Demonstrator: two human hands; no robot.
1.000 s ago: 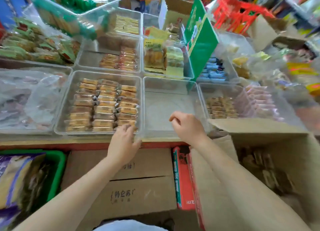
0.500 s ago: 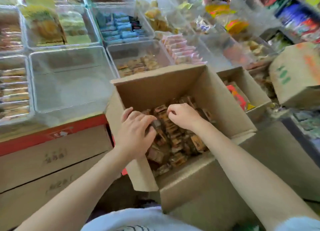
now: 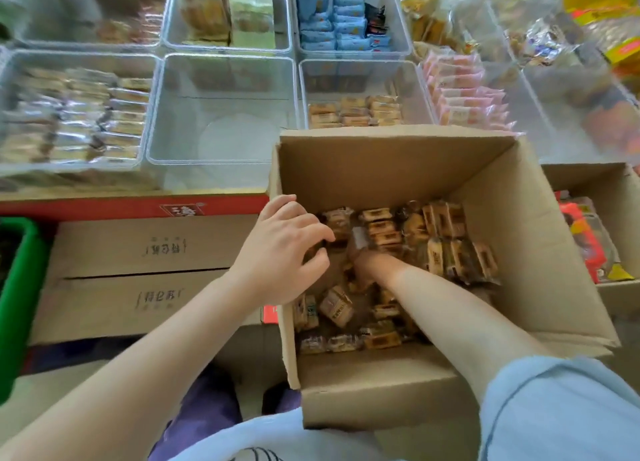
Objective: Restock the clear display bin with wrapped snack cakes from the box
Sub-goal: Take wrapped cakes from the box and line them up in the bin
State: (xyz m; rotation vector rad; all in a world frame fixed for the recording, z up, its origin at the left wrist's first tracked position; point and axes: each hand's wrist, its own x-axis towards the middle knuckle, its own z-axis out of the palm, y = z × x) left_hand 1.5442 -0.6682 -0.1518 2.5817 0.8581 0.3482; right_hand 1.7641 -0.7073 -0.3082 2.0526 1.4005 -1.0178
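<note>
An open cardboard box (image 3: 398, 169) stands in front of me with several brown wrapped snack cakes (image 3: 446, 249) loose on its bottom. My right hand (image 3: 370, 265) is down among the cakes, closed around one shiny wrapped cake (image 3: 360, 239); its fingers are mostly hidden. My left hand (image 3: 284, 249) hovers over the box's left wall, fingers apart and curved, with the fingertips touching the cakes at that side. The clear display bin (image 3: 221, 159) sits on the shelf up and to the left of the box, with nothing in it.
Other clear bins around it hold wrapped snacks: tan bars (image 3: 76, 114) on the left, small cakes (image 3: 353, 112) behind the box, pink packs (image 3: 460, 93) to the right. Closed cartons (image 3: 138, 252) lie under the shelf, a green crate (image 3: 14, 304) far left, another open box (image 3: 595, 239) right.
My view has swung from the shelf down to the box. Both hands left the empty bin's front edge and went into the box; the right hand has since sunk deeper among the cakes.
</note>
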